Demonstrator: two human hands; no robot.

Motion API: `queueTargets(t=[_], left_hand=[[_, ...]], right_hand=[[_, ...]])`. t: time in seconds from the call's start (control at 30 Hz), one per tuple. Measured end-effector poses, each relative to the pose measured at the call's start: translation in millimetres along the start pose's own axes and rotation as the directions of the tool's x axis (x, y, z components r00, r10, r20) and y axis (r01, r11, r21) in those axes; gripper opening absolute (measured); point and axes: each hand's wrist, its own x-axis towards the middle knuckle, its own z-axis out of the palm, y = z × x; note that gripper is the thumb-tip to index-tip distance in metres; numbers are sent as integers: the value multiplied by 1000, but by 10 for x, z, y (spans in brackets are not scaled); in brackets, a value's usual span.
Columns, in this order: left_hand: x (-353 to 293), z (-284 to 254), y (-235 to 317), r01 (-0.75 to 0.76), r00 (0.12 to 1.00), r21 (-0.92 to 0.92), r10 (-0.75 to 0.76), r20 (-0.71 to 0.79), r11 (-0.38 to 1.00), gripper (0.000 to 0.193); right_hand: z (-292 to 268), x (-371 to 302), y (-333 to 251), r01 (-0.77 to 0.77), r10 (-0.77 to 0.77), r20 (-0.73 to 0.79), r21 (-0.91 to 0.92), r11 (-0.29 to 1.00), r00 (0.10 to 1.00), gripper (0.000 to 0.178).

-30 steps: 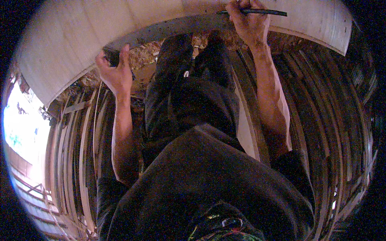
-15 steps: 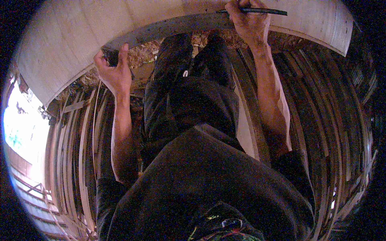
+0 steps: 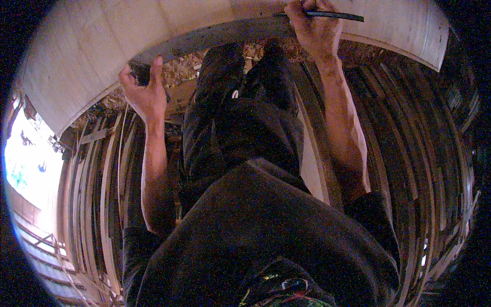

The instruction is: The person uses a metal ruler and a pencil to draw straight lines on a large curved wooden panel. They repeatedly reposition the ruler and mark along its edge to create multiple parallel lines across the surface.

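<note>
A pale wooden panel (image 3: 97, 56) spans the top of the view, bent by the lens. Along its near edge lies a flat grey strip (image 3: 220, 34), like a straightedge, with a dark block (image 3: 140, 73) at its left end. My left hand (image 3: 144, 94) grips that end, thumb on one side and fingers on the other. In my right hand (image 3: 316, 33) is a slim dark pencil (image 3: 350, 17), pinched near its point. The point meets the panel close to the strip's far edge, towards its right end. Part of the right fingers is cut off by the top of the view.
Long wooden strips (image 3: 404, 133) lie stacked at my right, with more slats (image 3: 92, 184) at my left. Shavings or debris (image 3: 179, 69) show under the panel's near edge, by my legs (image 3: 220, 66). Bright daylight (image 3: 33, 158) comes in at far left.
My right hand and the pencil have shifted very slightly left along the strip. My left hand and the panel stay where they were.
</note>
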Motion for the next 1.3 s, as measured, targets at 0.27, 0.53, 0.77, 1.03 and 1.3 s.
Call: queueTargets(t=[0.27, 0.53, 0.77, 1.03, 1.3], left_hand=[[56, 34, -58, 20, 1000, -45, -20, 4, 999, 78], [585, -35, 927, 351, 907, -870, -357, 224, 345, 52], [1329, 364, 2134, -595, 755, -290, 645, 117, 749, 48], [2652, 672, 2429, -639, 629, -179, 643, 437, 748, 51], [4238, 444, 2454, -687, 620, -66, 632, 465, 723, 98]], right_hand=[[-12, 26, 37, -90, 92, -34, 60, 994, 995, 36], [-525, 655, 93, -107, 217, -356, 305, 946, 909, 21], [-161, 1126, -481, -499, 441, 234, 393, 773, 867, 28], [532, 2450, -765, -643, 573, 343, 140, 753, 745, 25], [1211, 3700, -1097, -688, 651, 223, 260, 678, 726, 18]])
